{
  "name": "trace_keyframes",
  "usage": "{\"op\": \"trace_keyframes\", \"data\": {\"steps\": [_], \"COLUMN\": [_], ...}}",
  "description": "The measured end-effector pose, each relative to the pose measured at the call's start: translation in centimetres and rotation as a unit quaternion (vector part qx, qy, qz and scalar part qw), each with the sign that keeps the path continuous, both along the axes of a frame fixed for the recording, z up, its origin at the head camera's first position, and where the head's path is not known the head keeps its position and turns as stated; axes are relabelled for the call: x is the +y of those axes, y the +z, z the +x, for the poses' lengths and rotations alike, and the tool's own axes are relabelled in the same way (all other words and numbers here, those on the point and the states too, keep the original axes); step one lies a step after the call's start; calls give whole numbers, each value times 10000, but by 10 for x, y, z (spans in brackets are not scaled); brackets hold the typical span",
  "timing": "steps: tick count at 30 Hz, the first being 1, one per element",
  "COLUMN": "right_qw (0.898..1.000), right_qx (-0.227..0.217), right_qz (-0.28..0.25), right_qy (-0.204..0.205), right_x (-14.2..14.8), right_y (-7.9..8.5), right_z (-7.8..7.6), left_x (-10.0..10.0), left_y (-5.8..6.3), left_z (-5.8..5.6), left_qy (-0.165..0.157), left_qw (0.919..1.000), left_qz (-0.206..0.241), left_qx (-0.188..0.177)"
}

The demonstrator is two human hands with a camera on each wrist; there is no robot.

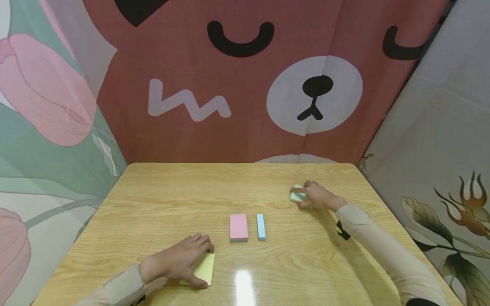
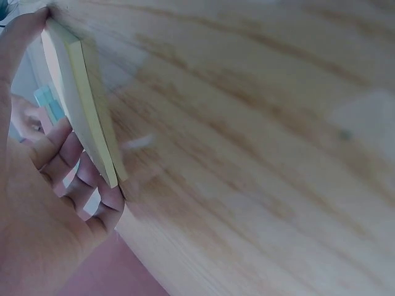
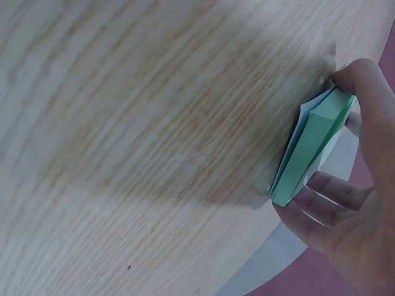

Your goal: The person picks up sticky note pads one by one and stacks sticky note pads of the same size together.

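Note:
At the near left of the table, my left hand [image 1: 184, 257] grips a yellow sticky note pad [image 1: 205, 267] by its edges. The left wrist view shows the thumb at one end of that pad [image 2: 77, 98] and the curled fingers at the other. Farther off, at the back right, my right hand [image 1: 320, 196] holds a light green sticky note pad [image 1: 298, 195]. In the right wrist view this pad [image 3: 311, 145] is pinched between thumb and fingers, and its lowest sheets stand slightly apart. Whether either pad is fully off the table is hard to tell.
Between the hands lie a pink sticky note pad [image 1: 238, 226] and, to its right, a narrow blue pad [image 1: 261, 226]. The wooden table [image 1: 183, 187] meets a bear-patterned cloth [image 1: 183, 140] at the back, with patterned cloths at both sides.

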State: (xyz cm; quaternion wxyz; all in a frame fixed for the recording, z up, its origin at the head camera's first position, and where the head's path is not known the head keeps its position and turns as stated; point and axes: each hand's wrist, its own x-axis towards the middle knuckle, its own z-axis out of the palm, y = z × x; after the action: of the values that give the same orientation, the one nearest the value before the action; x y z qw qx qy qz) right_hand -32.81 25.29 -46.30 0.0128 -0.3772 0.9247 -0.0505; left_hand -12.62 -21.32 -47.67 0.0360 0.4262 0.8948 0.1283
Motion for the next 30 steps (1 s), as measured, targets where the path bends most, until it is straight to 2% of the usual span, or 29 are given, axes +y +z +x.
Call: {"op": "trace_keyframes", "data": {"steps": [8, 13, 18, 26, 30], "right_qw": [9998, 9997, 9993, 9999, 9999], "right_qx": [174, -55, -192, 88, 37], "right_qz": [-20, -138, -22, 98, 100], "right_qy": [62, -179, -333, -97, -72], "right_x": [-9, -15, -20, -25, -28], "right_y": [3, 5, 7, 6, 4], "right_z": [10, 17, 22, 30, 34], "left_x": [1, 0, 1, 1, 1], "left_y": [2, 2, 2, -1, -1], "left_z": [1, 1, 2, 0, 1], "left_qy": [47, 54, 58, 86, 110], "left_qw": [9998, 9998, 9998, 9998, 9998], "left_qz": [18, 14, 10, -34, -81], "left_qx": [-170, -196, -207, -153, -169]}}
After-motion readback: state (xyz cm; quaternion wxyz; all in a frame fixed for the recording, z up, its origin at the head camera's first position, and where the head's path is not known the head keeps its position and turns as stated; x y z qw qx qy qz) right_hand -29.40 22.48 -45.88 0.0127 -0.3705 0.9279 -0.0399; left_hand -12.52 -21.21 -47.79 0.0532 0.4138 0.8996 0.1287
